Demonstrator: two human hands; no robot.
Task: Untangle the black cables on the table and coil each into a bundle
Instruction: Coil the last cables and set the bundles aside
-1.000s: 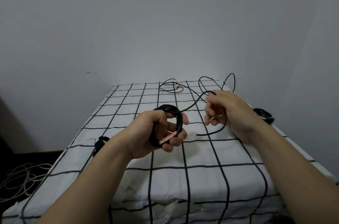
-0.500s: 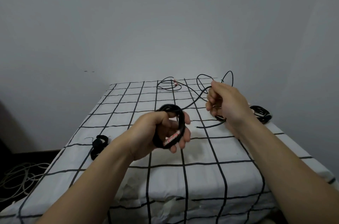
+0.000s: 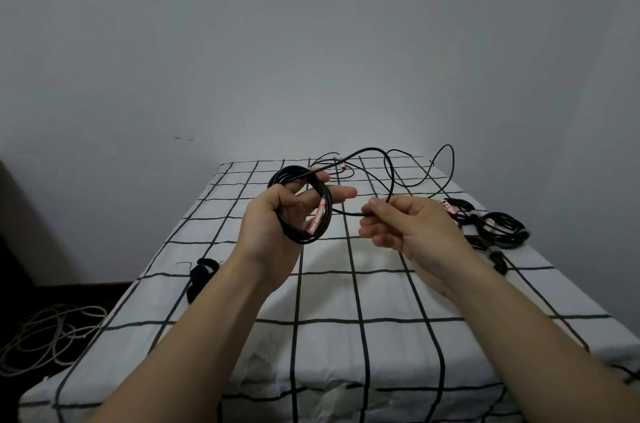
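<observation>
My left hand [image 3: 277, 214] grips a black cable coil [image 3: 325, 225] of several loops, with a red-and-white label on it, held above the checked table [image 3: 346, 301]. From the coil a free length of the same black cable [image 3: 389, 173] arcs up and over to my right hand [image 3: 408, 228], which pinches it between thumb and fingers just right of the coil. More loose black cable [image 3: 446, 162] lies in loops at the table's far end.
Finished black bundles [image 3: 502, 228] lie at the table's right edge, one partly behind my right wrist. A small black bundle [image 3: 201, 273] sits at the left edge. Pale cables [image 3: 48, 336] lie on the floor at the left. A grey wall stands behind the table.
My right hand has come back toward the coil, bringing a new loop of cable up and over. The left hand has lifted the coil higher and turned it more upright.
</observation>
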